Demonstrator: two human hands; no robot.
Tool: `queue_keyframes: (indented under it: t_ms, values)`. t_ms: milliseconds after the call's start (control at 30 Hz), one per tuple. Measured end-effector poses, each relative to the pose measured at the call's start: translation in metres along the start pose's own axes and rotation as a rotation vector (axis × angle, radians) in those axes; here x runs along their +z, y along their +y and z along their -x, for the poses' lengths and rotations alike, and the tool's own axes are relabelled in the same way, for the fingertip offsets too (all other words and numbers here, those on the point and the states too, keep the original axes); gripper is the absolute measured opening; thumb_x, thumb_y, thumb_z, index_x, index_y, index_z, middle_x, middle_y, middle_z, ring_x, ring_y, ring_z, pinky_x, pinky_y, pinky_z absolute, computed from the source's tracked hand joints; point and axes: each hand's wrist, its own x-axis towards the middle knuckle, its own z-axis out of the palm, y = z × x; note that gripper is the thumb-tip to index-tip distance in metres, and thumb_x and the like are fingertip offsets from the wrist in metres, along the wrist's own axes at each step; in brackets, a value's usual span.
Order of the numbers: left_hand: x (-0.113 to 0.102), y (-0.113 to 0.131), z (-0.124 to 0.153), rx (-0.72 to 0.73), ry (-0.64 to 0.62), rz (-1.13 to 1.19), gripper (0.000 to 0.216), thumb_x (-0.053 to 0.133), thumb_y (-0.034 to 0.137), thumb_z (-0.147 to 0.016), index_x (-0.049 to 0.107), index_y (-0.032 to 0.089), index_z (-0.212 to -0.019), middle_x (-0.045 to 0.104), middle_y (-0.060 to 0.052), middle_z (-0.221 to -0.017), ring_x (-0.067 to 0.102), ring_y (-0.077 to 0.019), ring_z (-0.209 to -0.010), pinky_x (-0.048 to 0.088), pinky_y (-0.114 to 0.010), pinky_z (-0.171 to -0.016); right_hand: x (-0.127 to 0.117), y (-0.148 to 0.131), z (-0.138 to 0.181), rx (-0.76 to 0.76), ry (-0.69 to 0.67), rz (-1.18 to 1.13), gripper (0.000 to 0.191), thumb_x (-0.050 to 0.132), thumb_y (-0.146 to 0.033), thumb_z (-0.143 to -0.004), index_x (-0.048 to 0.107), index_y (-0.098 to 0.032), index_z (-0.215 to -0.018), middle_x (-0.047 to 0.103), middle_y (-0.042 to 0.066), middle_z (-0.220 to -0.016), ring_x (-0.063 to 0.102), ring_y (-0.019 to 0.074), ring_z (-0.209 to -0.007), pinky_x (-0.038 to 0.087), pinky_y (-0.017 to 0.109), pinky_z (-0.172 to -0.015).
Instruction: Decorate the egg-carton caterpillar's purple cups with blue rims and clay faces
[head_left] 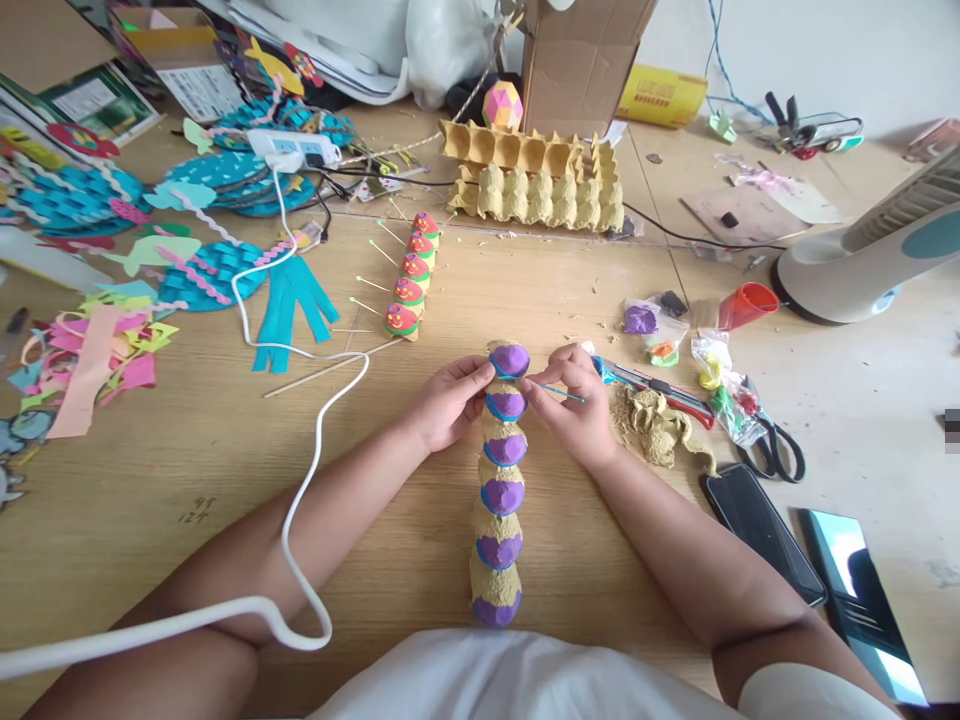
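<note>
A long strip of egg-carton cups point(501, 495) lies on the table in front of me, pointing away from my body. Its bumps carry purple patches edged with blue lines, and tan cardboard shows between them. My left hand point(454, 402) pinches the far end of the strip from the left side. At the right of the same end, my right hand point(576, 410) has its fingertips closed around a thin blue strand point(562, 393), which sticks out to the right. The strand's inner end meets the strip near the top bumps; whether it is stuck there I cannot tell.
A finished-looking red and green carton caterpillar point(411, 280) lies ahead left. Egg cartons point(551, 195) stand at the back. To the right are a utility knife point(660, 390), torn cardboard point(651, 425), scissors point(780, 450) and a phone point(761, 530). A white cable point(307, 500) crosses my left forearm.
</note>
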Motion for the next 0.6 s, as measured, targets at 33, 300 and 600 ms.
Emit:
queue_keyframes:
  t_ms: [33,300,600]
  values:
    - [0.0,0.0,0.0,0.001,-0.002,0.003,0.041,0.095,0.042,-0.07,0.07,0.016,-0.087,0.076,0.0,-0.08,0.07,-0.0114,-0.064,0.058,-0.022,-0.062,0.0,0.0,0.0,0.0,0.003,-0.005,0.017,0.077,-0.031,-0.089,0.069,-0.024,-0.076,0.056,0.003,-0.082,0.054,0.0207,-0.082,0.048,0.039,-0.077]
    - [0.0,0.0,0.0,0.0,0.002,0.008,0.04,0.095,0.042,-0.07,0.071,0.016,-0.088,0.076,0.0,-0.081,0.07,-0.0114,-0.064,0.057,-0.022,-0.062,0.001,0.002,0.001,0.039,0.004,-0.076,0.022,0.077,-0.035,-0.09,0.065,-0.024,-0.075,0.056,0.003,-0.084,0.055,0.0205,-0.083,0.048,0.04,-0.08]
    - [0.002,0.006,0.001,-0.016,-0.004,0.017,0.031,0.089,0.041,-0.078,0.073,0.018,-0.092,0.076,-0.001,-0.082,0.07,-0.0137,-0.067,0.058,-0.025,-0.062,0.008,0.017,0.002,0.339,0.165,-0.405,0.029,0.074,-0.047,-0.091,0.057,-0.025,-0.084,0.059,0.0,-0.083,0.057,0.0162,-0.077,0.049,0.031,-0.074]
